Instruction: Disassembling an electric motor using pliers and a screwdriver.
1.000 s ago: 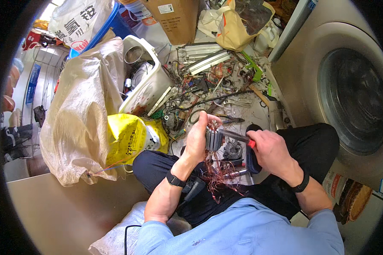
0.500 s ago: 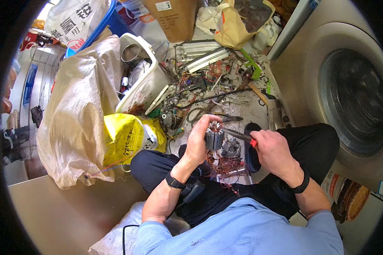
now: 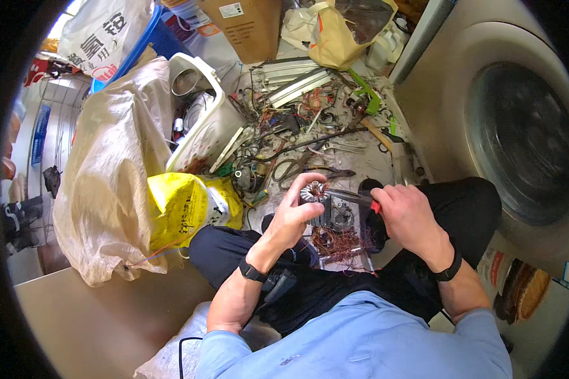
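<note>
Between the thumb and fingers of my left hand (image 3: 289, 221) is a slotted metal motor core (image 3: 312, 191), its ringed end tilted up. Copper strands show at its slots. My right hand (image 3: 412, 218) is closed round the red handle of long-jawed pliers (image 3: 351, 197), whose dark jaws reach left to the core. Whether the tips grip a wire is too small to tell. Below both hands, between my legs, lies a tangle of reddish copper wire (image 3: 336, 245). Dark metal motor parts (image 3: 342, 218) rest just above that tangle.
Scissors (image 3: 319, 172), cables and metal scraps litter the floor ahead. A white bin (image 3: 202, 136) of metal pieces, a yellow bag (image 3: 178, 205) and a beige sack (image 3: 107, 183) stand left. A front-loading washing machine (image 3: 452, 95) is at the right; a cardboard box (image 3: 250, 28) stands behind.
My left hand has turned the motor core, so its ringed end now faces up toward me. The pliers stay at the core, their jaws lying flatter. The whole view has shifted slightly.
</note>
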A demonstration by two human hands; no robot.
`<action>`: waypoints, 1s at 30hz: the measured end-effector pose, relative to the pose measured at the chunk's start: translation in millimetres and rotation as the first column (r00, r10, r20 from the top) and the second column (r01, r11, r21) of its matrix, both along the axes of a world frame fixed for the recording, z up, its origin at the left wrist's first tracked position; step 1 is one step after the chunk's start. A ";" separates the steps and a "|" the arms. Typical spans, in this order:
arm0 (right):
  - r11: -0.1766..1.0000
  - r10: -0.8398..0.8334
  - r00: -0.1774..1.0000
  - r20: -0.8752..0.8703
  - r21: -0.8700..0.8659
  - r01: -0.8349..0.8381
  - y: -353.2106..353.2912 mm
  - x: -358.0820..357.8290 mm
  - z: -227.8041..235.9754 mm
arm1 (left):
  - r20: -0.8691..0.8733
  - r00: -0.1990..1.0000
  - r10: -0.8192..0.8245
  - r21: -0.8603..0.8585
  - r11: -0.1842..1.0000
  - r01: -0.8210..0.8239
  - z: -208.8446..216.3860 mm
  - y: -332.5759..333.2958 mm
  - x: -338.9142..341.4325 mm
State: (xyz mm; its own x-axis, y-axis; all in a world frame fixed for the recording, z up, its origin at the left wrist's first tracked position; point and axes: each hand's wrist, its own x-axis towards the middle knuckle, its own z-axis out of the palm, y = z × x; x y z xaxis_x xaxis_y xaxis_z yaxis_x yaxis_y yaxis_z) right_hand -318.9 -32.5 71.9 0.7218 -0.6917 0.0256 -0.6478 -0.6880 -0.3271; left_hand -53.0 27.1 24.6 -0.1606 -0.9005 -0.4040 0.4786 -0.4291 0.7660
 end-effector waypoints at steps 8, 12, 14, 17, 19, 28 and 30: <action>0.999 0.024 1.000 -0.015 0.046 -0.023 -4.3 -2.8 8.4 | 0.077 0.996 -0.039 -0.034 0.999 0.042 -0.6 -1.8 -0.1; 0.999 0.015 0.999 -0.044 0.049 -0.013 -3.6 -5.3 7.6 | 0.074 0.996 -0.053 0.004 0.999 0.053 2.0 -2.5 -2.1; 0.998 0.044 0.996 -0.076 0.042 -0.041 -5.1 -4.9 9.5 | 0.135 0.989 -0.062 -0.027 0.997 0.066 -2.5 -2.3 -1.3; 0.998 0.049 0.996 -0.078 0.053 -0.045 -5.8 -6.8 6.1 | 0.274 0.957 -0.092 -0.089 0.989 0.121 -11.4 -3.2 0.2; 0.998 0.051 0.994 -0.099 0.051 -0.046 -6.1 -6.9 4.9 | 0.366 0.924 -0.115 -0.110 0.980 0.166 -11.5 -4.5 0.7; 0.984 -0.032 0.999 0.020 0.178 0.028 10.5 -7.9 -12.5 | 0.414 0.892 -0.180 -0.048 0.975 0.219 1.9 -4.7 -4.5; 0.951 -0.063 0.996 0.058 0.305 0.043 14.3 -8.0 -12.6 | 0.359 0.918 -0.169 -0.045 0.979 0.198 2.3 -4.8 -3.6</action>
State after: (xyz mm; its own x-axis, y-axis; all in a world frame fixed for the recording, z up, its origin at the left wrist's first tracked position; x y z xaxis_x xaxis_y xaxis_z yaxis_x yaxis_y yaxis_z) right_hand -326.9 -18.3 59.3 0.6877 -0.7114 -0.1447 -0.6502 -0.5148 -0.5588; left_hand -56.6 22.3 27.0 -0.1865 -0.8999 -0.3942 0.0908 -0.4153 0.9052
